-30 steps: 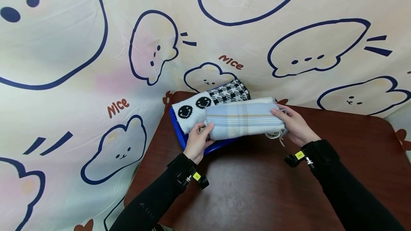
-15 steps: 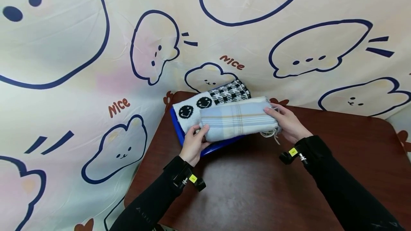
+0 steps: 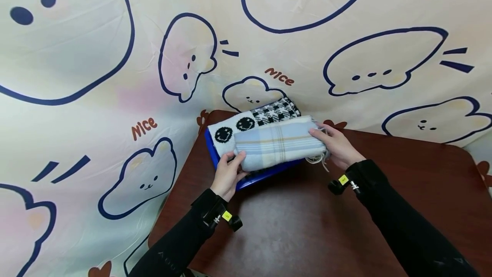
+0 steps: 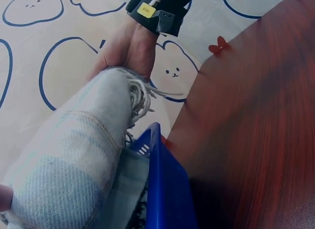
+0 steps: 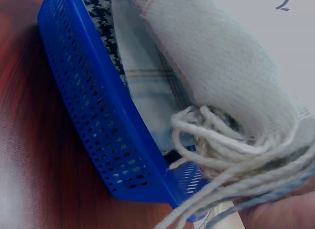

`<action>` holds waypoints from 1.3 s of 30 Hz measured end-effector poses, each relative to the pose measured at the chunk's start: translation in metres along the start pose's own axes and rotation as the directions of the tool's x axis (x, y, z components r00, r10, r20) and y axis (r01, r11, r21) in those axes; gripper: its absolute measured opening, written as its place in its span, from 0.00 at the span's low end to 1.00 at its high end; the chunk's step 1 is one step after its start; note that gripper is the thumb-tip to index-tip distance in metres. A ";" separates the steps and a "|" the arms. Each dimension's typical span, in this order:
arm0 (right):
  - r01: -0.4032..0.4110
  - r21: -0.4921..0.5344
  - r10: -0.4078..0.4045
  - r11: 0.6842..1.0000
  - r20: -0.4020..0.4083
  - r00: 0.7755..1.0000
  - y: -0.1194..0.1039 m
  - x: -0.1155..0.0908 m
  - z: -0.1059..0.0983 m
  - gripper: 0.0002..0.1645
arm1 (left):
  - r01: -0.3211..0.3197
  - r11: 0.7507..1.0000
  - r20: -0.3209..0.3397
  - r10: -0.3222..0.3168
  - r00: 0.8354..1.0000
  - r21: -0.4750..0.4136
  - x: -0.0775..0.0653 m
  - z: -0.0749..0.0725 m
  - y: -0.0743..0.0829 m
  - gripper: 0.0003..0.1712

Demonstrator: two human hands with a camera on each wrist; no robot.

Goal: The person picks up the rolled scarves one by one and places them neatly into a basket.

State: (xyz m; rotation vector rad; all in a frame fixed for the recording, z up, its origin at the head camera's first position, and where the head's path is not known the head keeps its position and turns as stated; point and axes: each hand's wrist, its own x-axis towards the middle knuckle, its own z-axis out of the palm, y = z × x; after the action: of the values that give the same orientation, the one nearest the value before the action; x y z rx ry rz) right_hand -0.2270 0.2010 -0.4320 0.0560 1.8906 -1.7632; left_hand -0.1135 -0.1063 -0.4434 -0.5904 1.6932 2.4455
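Observation:
A folded light blue and cream plaid scarf lies level between my hands, over the front part of a blue plastic basket. My left hand grips its left end, thumb on top and the other fingers partly hidden. At the fringed end, my right hand holds the scarf with the thumb above. Loose cream fringe hangs there in the right wrist view. Behind it in the basket is a white knitted scarf with black smiley faces and a black-and-white houndstooth section.
The basket has perforated walls and stands near the back left of a dark brown table. A cartoon-printed cloth backdrop rises right behind the table. More plaid fabric lies inside the basket under the held scarf.
Both hands have carried the plaid scarf left and slightly down, so more of it overlaps the basket. The grip at each end stays the same.

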 end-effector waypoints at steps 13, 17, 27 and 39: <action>-0.019 -0.048 0.020 0.999 0.020 1.000 -0.002 0.019 0.010 0.53 | -0.011 1.000 0.002 0.011 1.000 -0.018 -0.003 -0.007 0.000 0.29; -0.024 -0.048 0.025 0.999 0.035 0.999 -0.001 0.025 0.012 0.51 | -0.011 1.000 -0.001 0.011 1.000 -0.013 -0.005 -0.009 -0.001 0.30; -0.020 -0.103 0.025 0.994 0.050 0.998 0.004 0.027 0.014 0.50 | -0.014 0.999 0.007 0.014 1.000 0.033 -0.010 -0.014 -0.004 0.31; -0.013 -0.125 0.016 0.992 0.028 0.999 0.002 0.015 0.016 0.52 | -0.029 0.998 0.037 0.026 0.999 0.060 -0.021 -0.018 -0.005 0.30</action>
State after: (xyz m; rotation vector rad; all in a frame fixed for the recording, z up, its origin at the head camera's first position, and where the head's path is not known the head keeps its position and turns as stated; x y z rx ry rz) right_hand -0.2336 0.1816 -0.4397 -0.0017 1.9700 -1.6245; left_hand -0.0880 -0.1182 -0.4449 -0.5163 1.7662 2.3983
